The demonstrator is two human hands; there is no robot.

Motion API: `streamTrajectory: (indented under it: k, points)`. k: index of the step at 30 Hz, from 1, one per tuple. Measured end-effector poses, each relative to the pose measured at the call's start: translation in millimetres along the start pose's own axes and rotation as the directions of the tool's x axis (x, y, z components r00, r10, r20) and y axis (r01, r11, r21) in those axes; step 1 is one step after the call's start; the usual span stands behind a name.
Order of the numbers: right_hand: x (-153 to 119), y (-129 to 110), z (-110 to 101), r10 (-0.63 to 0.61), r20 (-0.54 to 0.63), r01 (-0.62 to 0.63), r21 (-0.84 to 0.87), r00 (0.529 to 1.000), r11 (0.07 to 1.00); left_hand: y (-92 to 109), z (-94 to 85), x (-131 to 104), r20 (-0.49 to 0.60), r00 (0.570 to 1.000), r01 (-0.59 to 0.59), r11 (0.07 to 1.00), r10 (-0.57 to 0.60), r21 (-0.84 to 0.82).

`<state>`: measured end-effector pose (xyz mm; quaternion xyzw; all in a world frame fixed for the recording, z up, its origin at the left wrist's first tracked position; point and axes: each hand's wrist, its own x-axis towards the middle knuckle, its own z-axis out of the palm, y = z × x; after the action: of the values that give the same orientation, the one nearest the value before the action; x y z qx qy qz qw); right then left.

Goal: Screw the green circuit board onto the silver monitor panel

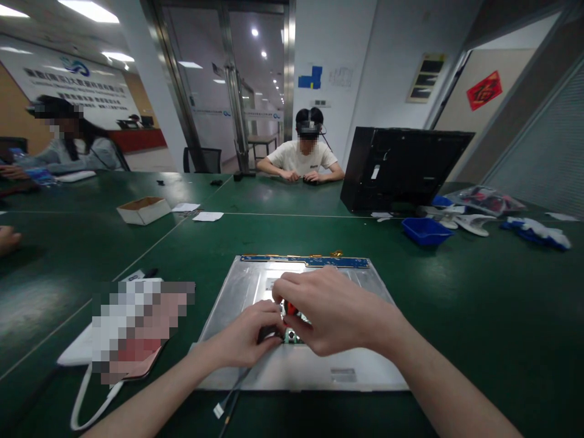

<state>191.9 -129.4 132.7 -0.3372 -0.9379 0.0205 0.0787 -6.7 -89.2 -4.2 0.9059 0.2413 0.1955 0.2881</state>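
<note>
A flat silvery metal panel (237,304) lies before me, with a blue circuit strip (314,261) along its far edge. Near its middle is a small green circuit board (292,336), partly covered by my hands. My right hand (328,310) is curled above the board, its fingers wrapped round a red and black tool (290,308) whose lower end is hidden. Just left of the board, my left hand (255,334) has its fingers bent together around something dark that I cannot make out. Dark cables with a white connector (219,410) run from beneath it over the panel's near edge.
On the green table (456,322), a white power bank and pink phone (141,334) lie left. Farther off are an open box (143,210), papers, a black monitor (406,167), a blue tray (426,231) and gloves (536,232). One person sits opposite, another at the left.
</note>
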Motion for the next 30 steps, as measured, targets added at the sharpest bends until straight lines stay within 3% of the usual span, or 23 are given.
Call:
streamTrajectory:
  k: [7, 14, 21, 30]
  points:
    - [5.3, -0.9, 3.0, 0.036, -0.035, -0.037, -0.034, 0.999, 0.999, 1.8, 0.2, -0.7, -0.035, 0.999, -0.023, 1.000, 0.023, -0.013]
    - [1.1, -1.6, -2.3, -0.005, 0.044, 0.004, 0.019, 0.999, 1.000, 4.0, -1.9, 0.2, -0.016, 1.000, 0.004, 1.000, -0.005, -0.012]
    - [5.2, 1.4, -0.1, 0.040, -0.015, -0.041, -0.026, 0.999, 0.999, 2.2, -2.3, 0.0, -0.008, 1.000, -0.009, 1.000, 0.009, -0.025]
    - [1.2, -1.0, -4.9, 0.026, 0.039, -0.026, -0.010, 0.999, 1.000, 1.4, -1.7, 0.5, 0.002, 1.000, -0.016, 1.000, 0.016, 0.015]
